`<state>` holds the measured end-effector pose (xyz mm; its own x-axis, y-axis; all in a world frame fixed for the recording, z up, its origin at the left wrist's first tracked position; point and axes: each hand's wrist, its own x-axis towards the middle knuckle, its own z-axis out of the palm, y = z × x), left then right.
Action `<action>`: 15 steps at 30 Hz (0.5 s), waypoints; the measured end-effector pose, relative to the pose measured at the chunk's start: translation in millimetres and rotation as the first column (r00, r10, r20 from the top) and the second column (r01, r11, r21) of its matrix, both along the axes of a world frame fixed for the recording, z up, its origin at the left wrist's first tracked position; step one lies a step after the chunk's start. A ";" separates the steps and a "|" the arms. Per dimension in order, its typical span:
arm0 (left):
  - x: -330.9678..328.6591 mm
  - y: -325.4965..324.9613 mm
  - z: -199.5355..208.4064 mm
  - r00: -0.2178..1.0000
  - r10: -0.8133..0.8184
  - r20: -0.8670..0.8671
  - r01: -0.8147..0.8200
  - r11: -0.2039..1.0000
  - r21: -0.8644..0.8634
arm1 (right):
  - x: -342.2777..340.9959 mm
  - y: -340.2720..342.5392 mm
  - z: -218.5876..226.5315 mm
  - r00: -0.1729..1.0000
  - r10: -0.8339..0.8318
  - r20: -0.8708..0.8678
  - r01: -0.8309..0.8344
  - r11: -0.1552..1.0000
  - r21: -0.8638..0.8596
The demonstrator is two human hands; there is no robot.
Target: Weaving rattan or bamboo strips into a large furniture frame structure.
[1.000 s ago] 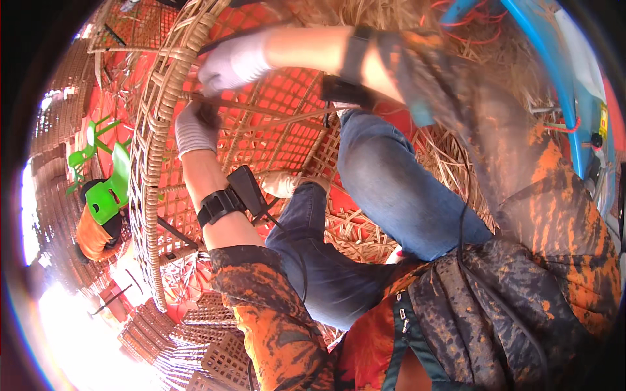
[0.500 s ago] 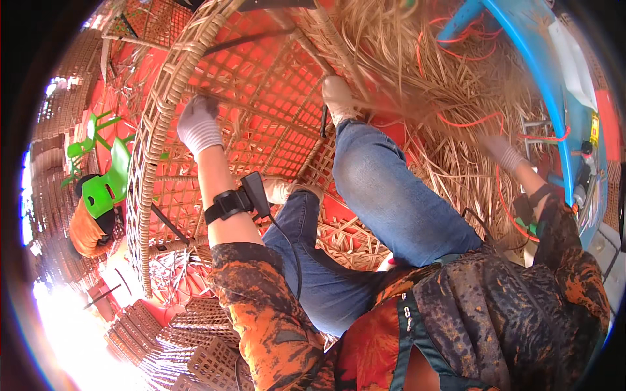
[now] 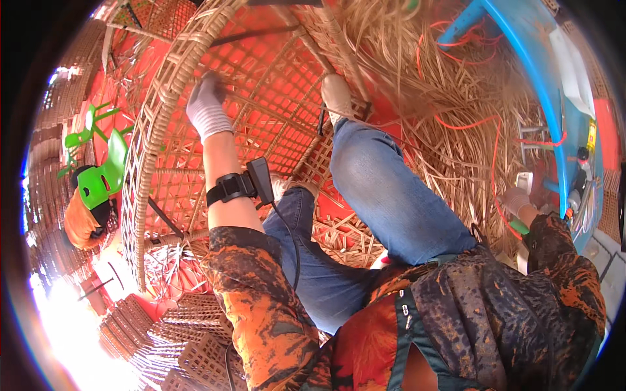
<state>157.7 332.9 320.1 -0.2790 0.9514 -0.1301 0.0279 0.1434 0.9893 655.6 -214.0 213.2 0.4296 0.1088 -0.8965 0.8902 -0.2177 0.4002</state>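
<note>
A large open-weave wicker frame (image 3: 270,98) with a thick wrapped rim (image 3: 140,153) stands before me, its lattice showing the red floor behind. My left hand (image 3: 207,107), in a pale knit glove, is at the lattice just inside the rim. Its curled fingertips are smeared by motion, so whatever they hold is hidden. My right hand (image 3: 517,201), also gloved, is low on the right beside long dry cane strips (image 3: 460,163) and an orange cord (image 3: 499,176). Its fingers look closed, and their contents cannot be made out. My shoe (image 3: 337,96) rests against the frame.
A blue plastic table or stool (image 3: 525,49) stands at the right, with bottles and tools beside it. Green plastic chairs (image 3: 107,173), one with an orange garment (image 3: 81,221), are at the left. Woven panels (image 3: 195,339) lie at the lower left. Cut cane scraps (image 3: 345,238) litter the floor.
My left hand has shifted slightly right and up along the lattice. My right hand has come down and back toward my body, past the cane strips. The wicker frame has barely moved.
</note>
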 end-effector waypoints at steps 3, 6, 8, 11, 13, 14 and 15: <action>-19.7 -0.1 -4.2 0.989 -0.142 0.036 0.142 0.990 -0.009 | -25.2 22.4 2.6 0.985 -0.151 0.088 0.124 0.958 0.258; -14.0 7.8 -8.8 0.984 -0.176 -0.007 0.176 0.984 -0.028 | 7.4 44.5 -16.8 0.993 0.018 0.114 -0.050 0.958 0.282; -10.8 5.5 -1.8 0.978 -0.160 -0.136 0.160 0.987 -0.008 | -25.0 139.4 -1.8 0.994 0.089 0.068 -0.112 0.816 0.568; -23.7 -1.8 6.4 0.956 -0.203 -0.212 0.209 0.978 0.008 | -131.1 287.5 58.1 0.883 0.378 -0.279 0.218 0.197 0.956; -18.2 0.2 4.0 0.952 -0.207 -0.227 0.211 0.978 -0.007 | -187.8 366.3 79.5 0.784 0.612 -0.103 0.159 -0.038 0.987; -12.1 1.7 2.2 0.949 -0.211 -0.235 0.213 0.977 -0.018 | -221.1 394.4 107.3 0.780 0.608 -0.145 0.284 -0.139 0.949; -7.2 1.9 1.5 0.947 -0.220 -0.236 0.221 0.975 -0.020 | -248.5 424.0 116.8 0.730 0.649 -0.216 0.368 -0.107 0.924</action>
